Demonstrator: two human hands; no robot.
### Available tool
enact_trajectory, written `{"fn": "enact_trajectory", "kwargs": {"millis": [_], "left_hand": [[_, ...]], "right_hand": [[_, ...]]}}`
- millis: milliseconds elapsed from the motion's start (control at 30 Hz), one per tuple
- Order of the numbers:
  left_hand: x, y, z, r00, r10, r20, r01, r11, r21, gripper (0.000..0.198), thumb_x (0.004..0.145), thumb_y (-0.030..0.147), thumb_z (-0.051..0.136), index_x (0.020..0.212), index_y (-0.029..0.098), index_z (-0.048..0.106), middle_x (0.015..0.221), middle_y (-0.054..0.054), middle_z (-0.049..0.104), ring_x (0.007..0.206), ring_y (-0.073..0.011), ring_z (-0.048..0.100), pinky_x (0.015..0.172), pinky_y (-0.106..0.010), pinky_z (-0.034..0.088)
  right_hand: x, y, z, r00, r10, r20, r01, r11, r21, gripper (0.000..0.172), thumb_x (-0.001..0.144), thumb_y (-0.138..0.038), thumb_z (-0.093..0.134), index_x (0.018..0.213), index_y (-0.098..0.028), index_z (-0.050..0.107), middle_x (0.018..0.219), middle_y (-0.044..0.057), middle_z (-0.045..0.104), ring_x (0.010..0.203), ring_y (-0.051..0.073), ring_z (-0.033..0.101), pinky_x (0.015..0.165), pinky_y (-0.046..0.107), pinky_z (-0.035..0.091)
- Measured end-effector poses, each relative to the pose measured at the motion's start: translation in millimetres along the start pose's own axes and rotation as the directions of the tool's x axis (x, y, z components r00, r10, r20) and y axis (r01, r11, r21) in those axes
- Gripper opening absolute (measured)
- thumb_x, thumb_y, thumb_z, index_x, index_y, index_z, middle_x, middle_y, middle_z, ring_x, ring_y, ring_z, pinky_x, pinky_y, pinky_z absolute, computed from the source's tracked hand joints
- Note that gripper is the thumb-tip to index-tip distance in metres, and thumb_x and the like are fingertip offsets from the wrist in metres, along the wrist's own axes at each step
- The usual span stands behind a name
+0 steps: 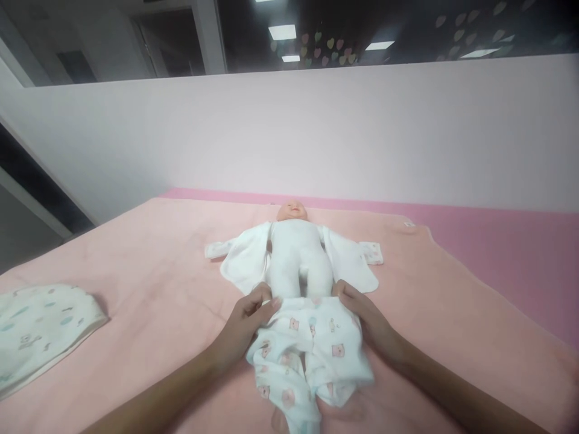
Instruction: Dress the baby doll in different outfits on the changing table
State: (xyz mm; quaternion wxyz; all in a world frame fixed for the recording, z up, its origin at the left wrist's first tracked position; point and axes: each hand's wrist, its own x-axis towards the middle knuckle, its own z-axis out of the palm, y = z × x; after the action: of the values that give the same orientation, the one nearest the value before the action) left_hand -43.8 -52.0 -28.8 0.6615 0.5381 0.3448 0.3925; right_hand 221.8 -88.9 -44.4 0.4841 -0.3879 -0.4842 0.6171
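A baby doll (296,250) lies on its back in the middle of a pink blanket (149,253), head away from me. An open white jacket (246,259) is spread under its body with both flaps out to the sides. White printed trousers (307,355) cover the doll's lower legs, bunched up towards me. My left hand (246,322) pinches the left side of the trousers' waistband. On the other side, my right hand (366,319) grips the right edge of the waistband, fingers curled.
A folded white cloth with a printed pattern (40,331) lies at the blanket's left edge. A darker pink mat (511,253) shows beyond the blanket at right. A pale wall (316,126) rises just behind the doll's head.
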Motion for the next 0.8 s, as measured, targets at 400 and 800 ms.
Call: {"fn": "enact_trajectory", "kwargs": {"millis": [400,800], "left_hand": [[19,1,16.3,0.938,-0.037,-0.346,0.017,0.998,-0.060,0.047,0.089,0.068,0.063,0.082,0.022,0.054,0.076,0.002,0.048,0.070,-0.0148,0.046,0.067,-0.027,0.044],[26,9,16.0,0.911,0.191,-0.366,-0.132,0.974,0.183,0.045,0.096,0.060,0.060,0.080,0.022,0.042,0.075,0.004,0.038,0.068,-0.0135,0.034,0.063,-0.023,0.037]], "right_hand": [[43,-5,-5,1.000,-0.007,0.000,0.007,0.986,0.165,0.032,0.079,-0.036,0.073,0.073,-0.020,0.046,0.069,-0.004,0.038,0.063,0.012,0.032,0.058,0.025,0.026],[49,-24,-15,0.983,-0.168,0.073,0.183,0.881,-0.436,0.034,0.097,-0.049,0.062,0.082,-0.022,0.048,0.078,-0.003,0.045,0.072,0.015,0.041,0.067,0.029,0.033]]}}
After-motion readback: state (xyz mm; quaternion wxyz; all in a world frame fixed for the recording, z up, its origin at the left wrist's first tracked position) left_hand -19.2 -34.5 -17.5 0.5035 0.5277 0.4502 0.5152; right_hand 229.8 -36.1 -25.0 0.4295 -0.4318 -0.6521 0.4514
